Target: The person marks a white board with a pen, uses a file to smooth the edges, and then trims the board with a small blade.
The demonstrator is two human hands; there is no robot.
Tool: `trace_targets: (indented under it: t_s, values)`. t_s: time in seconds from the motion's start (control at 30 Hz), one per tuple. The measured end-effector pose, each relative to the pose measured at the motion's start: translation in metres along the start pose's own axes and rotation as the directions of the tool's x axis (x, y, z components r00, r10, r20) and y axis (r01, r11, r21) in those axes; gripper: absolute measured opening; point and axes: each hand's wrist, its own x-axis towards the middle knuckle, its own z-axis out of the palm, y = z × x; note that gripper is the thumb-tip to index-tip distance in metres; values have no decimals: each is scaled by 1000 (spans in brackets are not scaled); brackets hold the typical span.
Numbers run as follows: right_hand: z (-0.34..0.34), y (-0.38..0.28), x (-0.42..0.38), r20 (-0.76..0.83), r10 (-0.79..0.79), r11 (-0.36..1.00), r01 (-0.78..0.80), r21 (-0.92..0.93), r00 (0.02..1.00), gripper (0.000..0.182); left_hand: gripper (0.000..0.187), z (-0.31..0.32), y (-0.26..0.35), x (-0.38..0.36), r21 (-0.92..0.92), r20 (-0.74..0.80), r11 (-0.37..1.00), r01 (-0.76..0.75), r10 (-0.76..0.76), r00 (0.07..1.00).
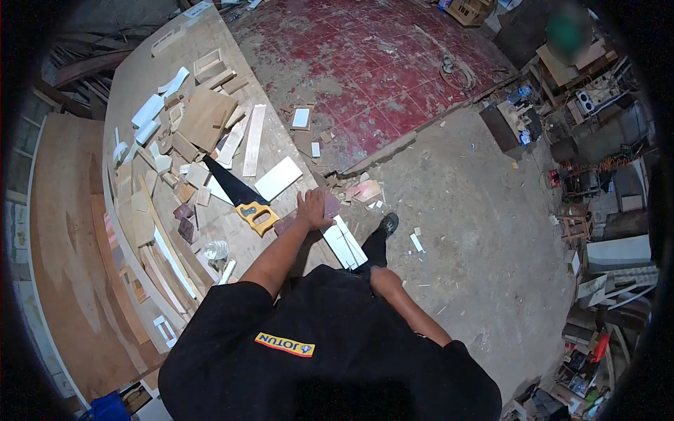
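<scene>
My left hand [310, 209] lies flat with its fingers spread, on a reddish-brown flat piece [332, 205] at the table's edge. A white board [344, 243] with dark lines on it extends from beside that hand toward my body, past the table's edge. My right hand [385, 281] is closed near the board's close end, in front of my black shirt; what its fingers hold, if anything, is hidden. Left of my left hand rests a handsaw [235, 188] with a dark blade and a yellow handle. A white rectangular panel [279, 178] lies just beyond the saw handle.
Wood offcuts [207, 116] are piled on the long worktable [242, 245]. Scraps lie on the concrete floor [463, 231] beside my shoe [389, 223]. Red tiles [365, 77] cover the far floor. A person [569, 35], blurred, is at the far right, near clutter along the wall.
</scene>
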Motion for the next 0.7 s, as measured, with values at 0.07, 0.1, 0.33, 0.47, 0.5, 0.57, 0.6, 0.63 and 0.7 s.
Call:
trace_targets:
  t_s: [0.07,0.1,0.33,0.47,0.5,0.57,0.6,0.63,0.7]
  values:
    - [-13,-24,-3,65,-71,997,73,-23,995,22,121,1,0,1,20,8,1000,5,-5,1000]
    - [-18,-31,-2,64,-73,997,74,-20,995,22,121,0,1,1,24,9,1000,5,-5,1000]
    - [-54,-64,30,224,-88,989,113,-100,971,25,125,4,0,2,48,-3,999,-7,8,1000]
    - [-54,-82,45,360,-71,965,156,-212,930,26,127,4,-1,2,35,-18,999,-15,15,1000]
    - [-48,-82,45,360,-71,964,156,-214,930,26,127,5,0,1,34,-20,999,-15,15,1000]
    - [-22,-80,48,352,-98,951,192,-244,931,26,127,4,-1,1,26,-34,1000,-13,14,999]
    - [-9,-69,46,283,-153,956,215,-202,947,25,127,2,-1,2,25,-41,1000,-9,10,999]
    - [-13,-63,37,283,-155,953,219,-208,946,25,126,2,-1,1,22,-36,1000,-11,12,999]
    - [-23,-48,20,129,-177,961,200,-191,976,26,126,3,-3,1,14,-30,1000,-7,7,1000]
